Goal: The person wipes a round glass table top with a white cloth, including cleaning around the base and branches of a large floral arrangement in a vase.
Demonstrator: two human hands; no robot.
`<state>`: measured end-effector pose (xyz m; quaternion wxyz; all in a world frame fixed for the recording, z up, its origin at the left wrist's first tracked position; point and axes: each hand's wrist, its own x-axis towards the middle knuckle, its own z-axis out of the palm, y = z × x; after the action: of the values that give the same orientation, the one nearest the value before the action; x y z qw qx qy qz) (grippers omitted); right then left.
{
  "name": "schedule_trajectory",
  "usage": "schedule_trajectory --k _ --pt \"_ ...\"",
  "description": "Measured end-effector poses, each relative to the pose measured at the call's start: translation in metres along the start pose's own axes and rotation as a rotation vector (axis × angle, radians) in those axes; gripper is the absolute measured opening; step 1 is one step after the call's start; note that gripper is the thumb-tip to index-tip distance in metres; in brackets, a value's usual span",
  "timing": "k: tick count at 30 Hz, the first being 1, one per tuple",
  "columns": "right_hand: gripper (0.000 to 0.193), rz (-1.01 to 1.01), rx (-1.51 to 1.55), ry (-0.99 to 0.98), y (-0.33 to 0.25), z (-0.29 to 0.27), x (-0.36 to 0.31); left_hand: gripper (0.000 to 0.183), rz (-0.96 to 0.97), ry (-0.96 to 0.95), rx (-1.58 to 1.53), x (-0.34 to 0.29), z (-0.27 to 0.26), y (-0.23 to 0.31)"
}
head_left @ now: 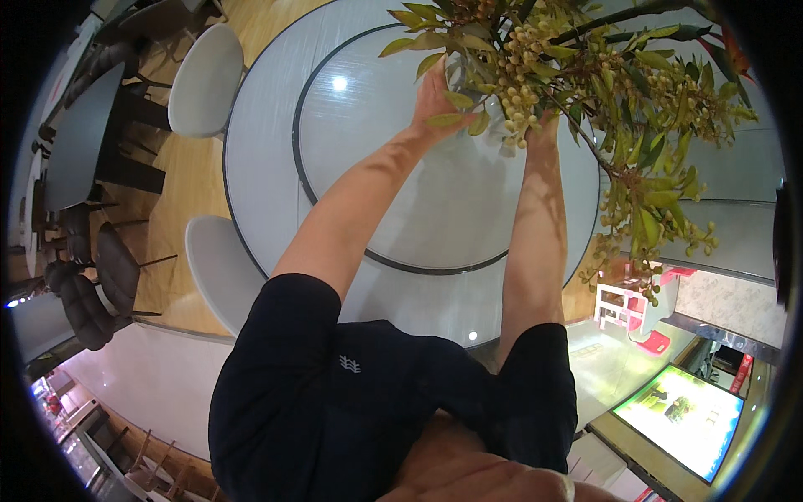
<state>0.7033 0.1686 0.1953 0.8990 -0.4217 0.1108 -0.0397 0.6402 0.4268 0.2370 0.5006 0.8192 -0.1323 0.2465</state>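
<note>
Round counter point(266, 167) lies beneath both hands and carries a turntable point(427, 226). What appears to be a glass vase point(457, 75) is between the left hand point(433, 99) and right hand point(544, 125), berried branches point(523, 67) above. Left hand: spread, thumb apart. Right hand: finger state cannot be told behind the branches. Even support from both sides advisable, as branches overhang right of the right hand. Vase base and contact obscured; branch tops cut off.

Yellow-green berries point(520, 99), green leaves point(649, 227), grey turntable point(452, 222) with black rim point(297, 134), pale grey chairs point(207, 79), near-black shirt point(401, 376)
</note>
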Motion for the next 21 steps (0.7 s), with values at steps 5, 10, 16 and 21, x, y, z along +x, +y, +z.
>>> schedule_trajectory --k 5,10,16,21 --pt "0.038 -0.016 -0.038 0.074 -0.012 0.034 -0.031 0.126 0.015 -0.004 0.008 0.002 0.004 -0.001" --pt "0.039 -0.019 -0.036 0.112 -0.031 0.091 -0.066 0.122 -0.004 -0.138 -0.201 0.025 -0.007 -0.023" --pt "0.045 -0.125 -0.033 0.008 -0.002 0.067 -0.07 0.093 -0.259 -0.497 -0.463 0.055 -0.023 -0.029" --pt "0.058 -0.243 0.146 0.125 0.049 0.081 -0.112 0.043 -0.416 -0.672 -0.922 0.088 -0.006 -0.098"
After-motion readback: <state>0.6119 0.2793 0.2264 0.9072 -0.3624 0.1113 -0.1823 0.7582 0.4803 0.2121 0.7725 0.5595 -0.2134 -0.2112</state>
